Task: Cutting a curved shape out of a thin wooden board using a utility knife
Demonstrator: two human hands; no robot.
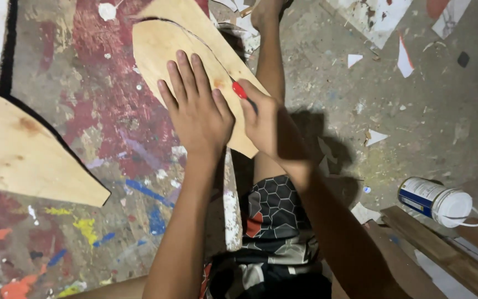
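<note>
Fingers of the left hand (pixel 197 111) lie spread flat on a pale plywood piece (pixel 186 61) (leaf-shaped, long axis running away up-left) on the paint-spattered floor (pixel 112 221). Right hand (pixel 264 119) grips a red-handled cutter (pixel 240 89) at its dark cut line.

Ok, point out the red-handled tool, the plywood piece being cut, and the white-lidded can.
red-handled tool (pixel 240 90), head view, on the red handle above the right hand.
plywood piece (pixel 159 47), head view, bare face beyond the left hand's fingers.
white-lidded can (pixel 435 200), head view, its side.
</note>
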